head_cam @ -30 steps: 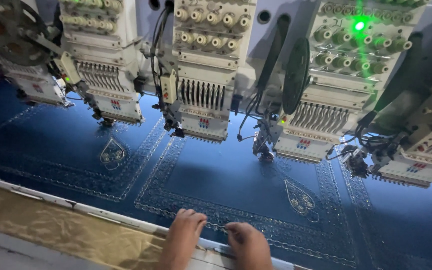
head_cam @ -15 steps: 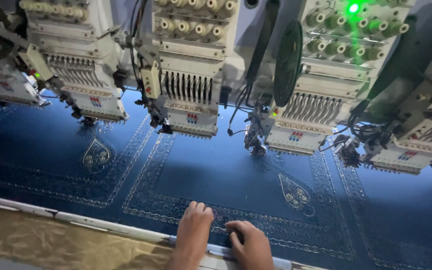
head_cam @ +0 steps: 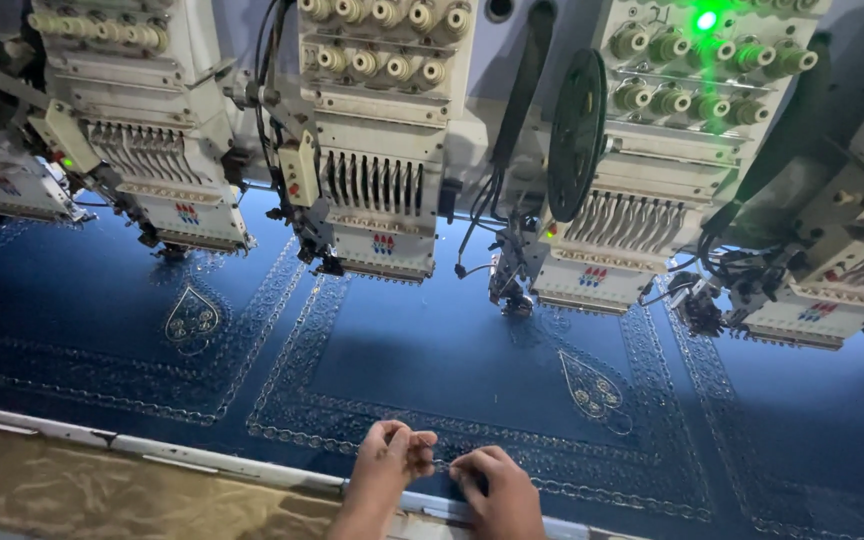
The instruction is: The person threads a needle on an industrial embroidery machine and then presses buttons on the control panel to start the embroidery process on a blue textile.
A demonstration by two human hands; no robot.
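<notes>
1. A blue fabric (head_cam: 432,370), embroidered with pale border bands and teardrop motifs, is being stretched flat beneath a row of embroidery heads.
2. The left hand (head_cam: 392,460) is being rested on the fabric's near edge, at the embroidered border band (head_cam: 572,470); its fingers are being curled narrow, pinched together at the tips.
3. The right hand (head_cam: 497,485) is being kept just beside the left hand, also on the border band, its fingers bent in narrowly. Something thin seems to be pinched between the two hands, but what it is cannot be told.
4. A white frame rail (head_cam: 152,445) is lying along the fabric's near edge, under both wrists.
5. A middle embroidery head (head_cam: 382,180) is standing over the fabric's far side, well apart from the hands.
6. A teardrop motif (head_cam: 592,390) is lying on the fabric, near the right hand and beyond it.
7. A green lamp (head_cam: 707,20) is glowing on the head standing over the fabric beyond that motif.
</notes>
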